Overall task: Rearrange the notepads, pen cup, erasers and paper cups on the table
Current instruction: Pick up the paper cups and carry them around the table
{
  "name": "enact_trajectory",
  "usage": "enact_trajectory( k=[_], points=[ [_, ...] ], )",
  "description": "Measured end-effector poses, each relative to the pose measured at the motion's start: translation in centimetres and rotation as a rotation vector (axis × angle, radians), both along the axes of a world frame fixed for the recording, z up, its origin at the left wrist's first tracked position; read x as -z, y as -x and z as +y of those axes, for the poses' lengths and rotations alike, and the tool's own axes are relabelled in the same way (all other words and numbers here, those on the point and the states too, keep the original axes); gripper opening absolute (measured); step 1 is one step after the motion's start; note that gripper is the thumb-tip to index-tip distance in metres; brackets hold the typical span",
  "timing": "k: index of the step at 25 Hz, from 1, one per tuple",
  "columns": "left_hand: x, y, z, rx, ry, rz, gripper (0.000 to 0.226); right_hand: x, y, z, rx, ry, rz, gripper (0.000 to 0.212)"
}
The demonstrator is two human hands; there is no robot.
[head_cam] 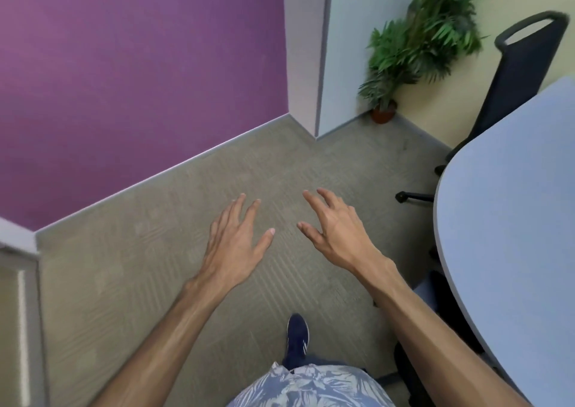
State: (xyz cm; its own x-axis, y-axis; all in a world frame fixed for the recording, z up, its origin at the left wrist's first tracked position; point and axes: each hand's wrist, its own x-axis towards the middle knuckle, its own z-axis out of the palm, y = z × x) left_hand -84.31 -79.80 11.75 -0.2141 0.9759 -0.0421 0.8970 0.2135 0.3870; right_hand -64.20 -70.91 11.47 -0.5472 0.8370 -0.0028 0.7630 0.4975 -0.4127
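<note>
Head view, person standing. Both hands are held out palm-down over the carpet floor (149, 266), well off the curved edge of the bench (513, 220).

- The left hand (236, 245) has its fingers (238, 209) straight and spread, holding nothing.
- The right hand (339, 235) has its fingers spread and slightly bent, holding nothing.

None of the notepads, pen cup, erasers or paper cups shows on the part of the bench in view, so their place cannot be told. A chair (522, 74) and a potted plant (426, 42) stand beyond the bench's far edge.

Handling (judged):
- paper cups: light and crushable, so take round the wall with little squeeze.
- notepads: light and floppy, so lift by one edge, thumb on top.
- erasers: small and grippy, so pinch.
- pen cup: may tip if loaded, so grip low round the body.
</note>
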Motion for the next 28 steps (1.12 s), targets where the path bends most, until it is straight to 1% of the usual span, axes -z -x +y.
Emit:
enact_trajectory(
  k=[3, 7, 14, 19, 24, 28],
  points=[
    [-0.5, -0.1, 7.4, 0.068, -0.025, -0.007, 0.070, -0.7, -0.6, 5.7, 0.066, -0.011, -0.021, 0.063],
    [-1.0, -1.4, 15.7, 0.192, -0.042, -0.011, 0.069, -1.0, -2.6, 11.1, 0.176, -0.013, -0.029, 0.062],
    [-0.5, -4.6, 31.1, 0.422, -0.035, -0.041, 0.071, -0.5, -7.4, 20.6, 0.441, 0.015, -0.023, 0.062],
    [-0.3, -7.3, 43.7, 0.598, -0.042, -0.063, 0.071, -0.1, -10.0, 29.2, 0.622, 0.034, -0.040, 0.063],
    [-0.9, -11.5, 55.0, 0.771, -0.027, -0.091, 0.071, -1.2, -12.5, 36.9, 0.811, 0.050, -0.029, 0.061],
    [-1.0, -16.4, 61.4, 0.943, 0.002, -0.145, 0.071, -2.1, -15.6, 40.6, 0.987, 0.046, -0.029, 0.061]
  ],
)
